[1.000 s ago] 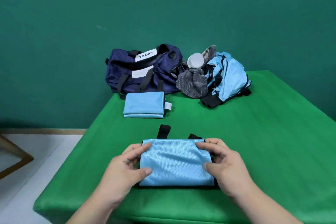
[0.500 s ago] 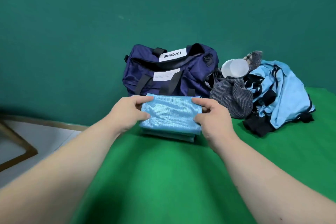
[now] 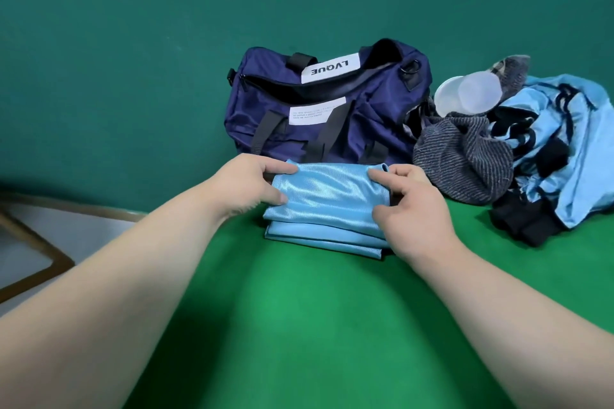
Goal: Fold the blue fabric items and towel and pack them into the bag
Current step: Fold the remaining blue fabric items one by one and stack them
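grip is two-sided: the left hand [image 3: 252, 186] clamps one end of the top piece [image 3: 327, 199], the right hand [image 3: 408, 206] the other, each with fingers over the far edge and thumb on the near side. holding both ends likely keeps the fold from springing open and lets it be squared on the lower piece [image 3: 319, 236], which lies flat on the table [image 3: 315, 325] under it. the stack sits just in front of the bag [image 3: 332, 109], probably so both can go in together; the bag's top gapes open towards the person.

the top piece is light blue, shiny, finely ribbed, with creases across its middle, and sits slightly askew on the lower one. whether it rests fully down i cannot tell.

right of the bag, a grey striped towel [image 3: 465, 159] lies crumpled, clear tubs [image 3: 468, 95] behind it, and a blue heap [image 3: 571, 143] with black trim waits unfolded.
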